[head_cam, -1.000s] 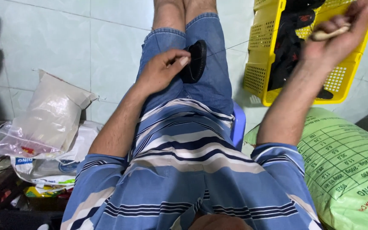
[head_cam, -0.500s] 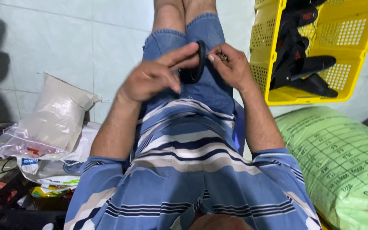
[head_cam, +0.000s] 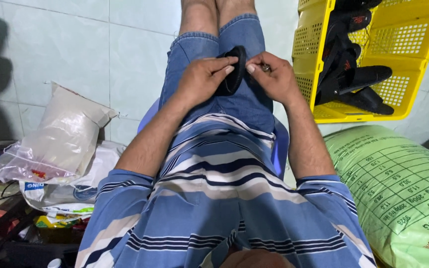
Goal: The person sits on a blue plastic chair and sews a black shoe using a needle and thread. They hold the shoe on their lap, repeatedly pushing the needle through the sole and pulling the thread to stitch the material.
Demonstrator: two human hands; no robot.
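Left hand and right hand pinching black strap on lap — yellow basket right, plastic bags left

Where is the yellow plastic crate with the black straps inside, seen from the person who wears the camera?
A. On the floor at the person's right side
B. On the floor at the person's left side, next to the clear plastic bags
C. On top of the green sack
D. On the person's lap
A. The yellow crate stands on the tiled floor beside the person's right hand, above the green sack in the picture, not on it.
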